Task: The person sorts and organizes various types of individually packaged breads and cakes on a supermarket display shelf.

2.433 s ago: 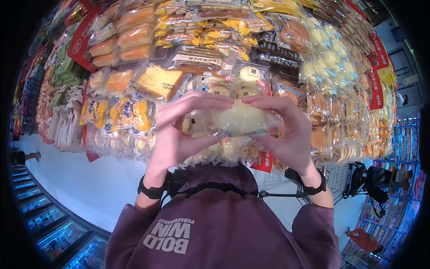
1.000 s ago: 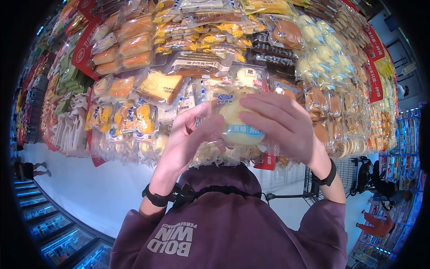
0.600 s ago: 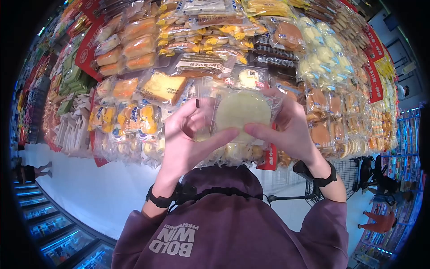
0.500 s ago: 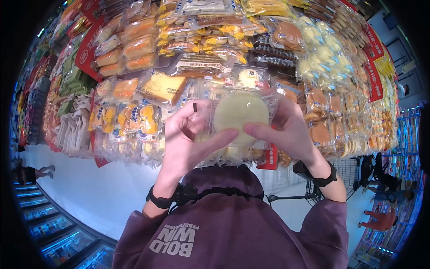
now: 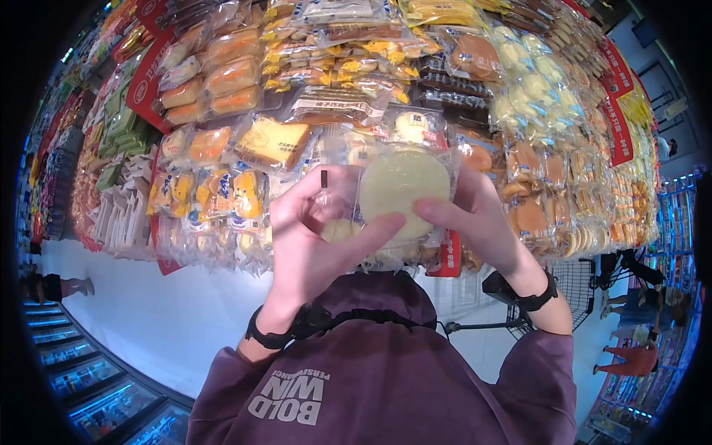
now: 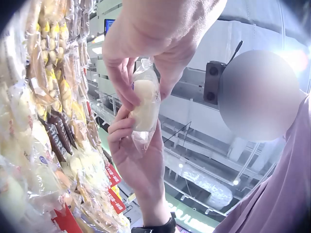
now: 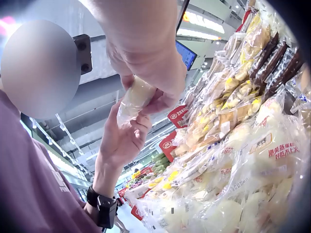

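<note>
Well, wrapped bun [image 5: 404, 182] in both grips [image 5: 308, 241] [image 5: 483, 221].

The purple sweatshirt [image 5: 386, 378] reads "BOLD WIN", a brown-striped pack [image 5: 334, 105] "巧克力味", a clear bag [image 7: 265, 162] "好吃不上火".

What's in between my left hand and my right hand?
A round, pale wrapped bun, pinched by both the left hand and the right hand; the head view shows it.
</note>
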Demonstrator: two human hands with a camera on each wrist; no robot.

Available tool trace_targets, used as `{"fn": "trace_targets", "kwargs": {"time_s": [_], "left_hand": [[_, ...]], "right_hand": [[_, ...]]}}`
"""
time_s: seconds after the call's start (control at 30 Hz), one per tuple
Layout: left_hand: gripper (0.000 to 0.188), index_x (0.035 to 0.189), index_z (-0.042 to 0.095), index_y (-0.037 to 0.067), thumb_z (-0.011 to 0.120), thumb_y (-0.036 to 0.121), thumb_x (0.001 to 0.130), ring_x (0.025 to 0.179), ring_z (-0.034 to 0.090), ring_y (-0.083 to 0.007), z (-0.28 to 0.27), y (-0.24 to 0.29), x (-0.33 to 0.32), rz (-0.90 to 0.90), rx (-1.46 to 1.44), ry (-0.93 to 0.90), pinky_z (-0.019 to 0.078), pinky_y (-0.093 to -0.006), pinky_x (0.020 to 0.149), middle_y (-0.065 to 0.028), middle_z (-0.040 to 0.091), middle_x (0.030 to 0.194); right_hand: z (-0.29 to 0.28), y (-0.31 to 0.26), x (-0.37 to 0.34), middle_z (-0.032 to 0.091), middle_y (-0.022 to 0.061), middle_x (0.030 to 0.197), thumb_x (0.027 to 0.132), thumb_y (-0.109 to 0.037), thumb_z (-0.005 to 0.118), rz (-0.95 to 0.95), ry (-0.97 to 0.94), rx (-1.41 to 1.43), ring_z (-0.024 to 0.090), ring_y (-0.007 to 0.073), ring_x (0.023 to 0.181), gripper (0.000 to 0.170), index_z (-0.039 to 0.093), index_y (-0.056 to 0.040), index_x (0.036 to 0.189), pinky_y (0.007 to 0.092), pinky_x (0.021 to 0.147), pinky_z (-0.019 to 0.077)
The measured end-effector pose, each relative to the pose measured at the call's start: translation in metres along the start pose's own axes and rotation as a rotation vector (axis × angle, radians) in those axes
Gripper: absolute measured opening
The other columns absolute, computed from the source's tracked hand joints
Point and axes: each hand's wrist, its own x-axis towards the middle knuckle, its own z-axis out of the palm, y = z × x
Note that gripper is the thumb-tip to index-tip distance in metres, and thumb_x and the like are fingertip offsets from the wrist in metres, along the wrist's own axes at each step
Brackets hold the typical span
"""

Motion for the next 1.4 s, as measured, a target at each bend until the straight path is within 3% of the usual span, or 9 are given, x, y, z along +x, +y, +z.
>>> {"fn": "trace_targets", "kwargs": {"time_s": [0.27,0.47,0.6,0.87,0.97,1.03,1.17,1.3,1.4], "left_hand": [[0.034,0.109,0.063,-0.003,0.08,0.0,0.079,0.089,0.068,-0.0103,0.0,0.015,0.001,-0.319,-0.392,-0.092,0.0553,-0.0229,0.078,-0.0055,0.071,0.099],[0.041,0.108,0.063,-0.001,0.082,-0.004,0.072,0.095,0.068,-0.0152,-0.013,-0.001,-0.001,0.078,0.005,-0.122,0.0559,-0.0294,0.084,-0.0075,0.071,0.102],[0.041,0.1,0.067,0.001,0.082,-0.002,0.062,0.105,0.065,-0.0246,-0.018,-0.013,0.008,0.333,-0.041,-0.221,0.0509,-0.0379,0.093,-0.01,0.071,0.106],[0.023,0.088,0.078,0.007,0.076,0.019,0.068,0.109,0.06,-0.029,-0.018,-0.005,0.009,0.678,0.313,-0.142,0.0458,-0.0402,0.097,-0.0088,0.074,0.099],[0.021,0.083,0.08,0.008,0.073,0.022,0.069,0.11,0.058,-0.0277,-0.016,-0.008,0.006,0.761,0.248,-0.07,0.0462,-0.0395,0.096,-0.0067,0.074,0.099],[0.02,0.081,0.08,0.009,0.071,0.023,0.07,0.11,0.058,-0.0271,-0.016,-0.007,0.005,0.769,0.304,-0.051,0.0463,-0.0396,0.096,-0.006,0.074,0.099],[0.019,0.081,0.08,0.011,0.07,0.021,0.068,0.11,0.059,-0.0264,-0.006,-0.009,0.004,0.737,0.386,-0.068,0.0466,-0.0397,0.096,-0.005,0.074,0.1],[0.021,0.079,0.079,0.011,0.073,0.007,0.06,0.113,0.06,-0.0275,0.01,-0.007,0.002,0.732,0.511,-0.137,0.0468,-0.041,0.099,-0.0061,0.075,0.105],[0.022,0.08,0.078,0.01,0.071,-0.003,0.063,0.119,0.059,-0.0299,0.019,-0.012,0.004,0.692,0.574,-0.184,0.0462,-0.0414,0.101,-0.0073,0.073,0.111]], "right_hand": [[0.009,-0.017,-0.005,0.066,-0.0001,0.088,0.083,-0.028,0.081,0.055,0.072,-0.088,0.059,0.0026,0.073,0.048,0.06,0.001,0.115,0.0187,0.06,0.0464],[0.001,-0.009,-0.01,0.069,0.0045,0.102,0.073,-0.017,0.086,-0.381,0.026,-0.387,0.062,0.0104,0.094,0.043,0.066,-0.0047,0.11,0.027,0.081,0.0491],[-0.004,0.0,-0.004,0.07,0.0052,0.111,0.065,-0.01,0.085,-0.654,-0.066,-0.468,0.064,0.0188,0.1,0.041,0.071,-0.0095,0.103,0.0332,0.09,0.0477],[-0.007,-0.015,-0.014,0.063,0.0097,0.129,0.072,-0.003,0.078,-0.809,0.02,-0.749,0.058,0.0231,0.118,0.039,0.07,-0.009,0.11,0.0389,0.097,0.0464],[-0.005,0.002,-0.012,0.058,0.0128,0.134,0.085,-0.007,0.07,-0.685,0.182,-0.477,0.056,0.0207,0.119,0.039,0.062,-0.0078,0.124,0.0362,0.095,0.0482],[-0.01,0.005,-0.017,0.061,0.0107,0.126,0.099,-0.012,0.058,-0.395,0.163,-0.171,0.057,0.0158,0.113,0.041,0.049,-0.005,0.138,0.0305,0.094,0.0494],[-0.032,-0.001,-0.028,0.064,0.0037,0.107,0.098,-0.011,0.06,0.064,-0.052,0.088,0.057,0.0097,0.097,0.043,0.047,-0.0056,0.138,0.0261,0.085,0.0475],[-0.02,-0.007,-0.034,0.059,-0.0073,0.085,0.089,-0.021,0.076,0.127,-0.101,-0.038,0.04,-0.0011,0.065,0.062,0.043,-0.008,0.141,0.0178,0.059,0.0321],[-0.038,0.0,-0.038,0.053,-0.0086,0.08,0.089,-0.02,0.076,0.135,-0.069,-0.027,0.039,-0.0016,0.066,0.06,0.044,-0.0072,0.137,0.0176,0.06,0.0342]]}}
